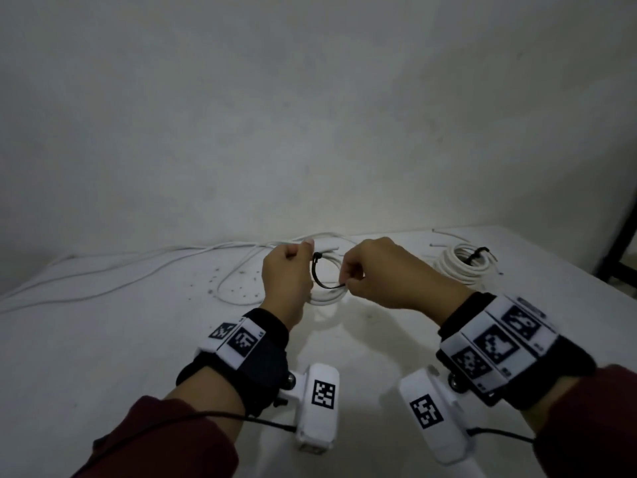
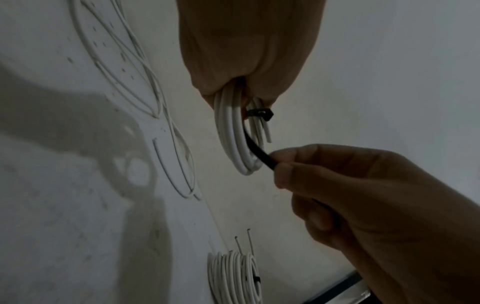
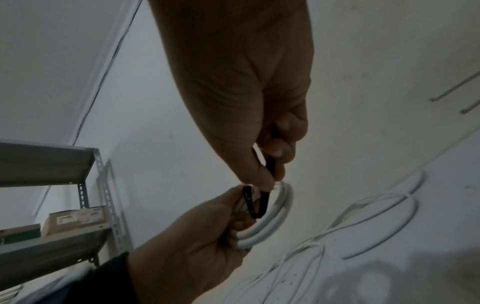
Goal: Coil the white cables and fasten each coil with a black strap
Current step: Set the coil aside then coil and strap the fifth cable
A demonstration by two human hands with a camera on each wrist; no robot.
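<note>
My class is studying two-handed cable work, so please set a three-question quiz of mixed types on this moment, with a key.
1. True or false: the left hand grips the white coil being fastened.
2. Multiple choice: what does the right hand pinch? A) the free tail of the black strap B) a loose cable end C) nothing
3. Fill in: the finished coil lying on the table to the person's right already carries a black ____.

Key: 1 true; 2 A; 3 strap. The uncoiled white cables lie on the table to the left.
</note>
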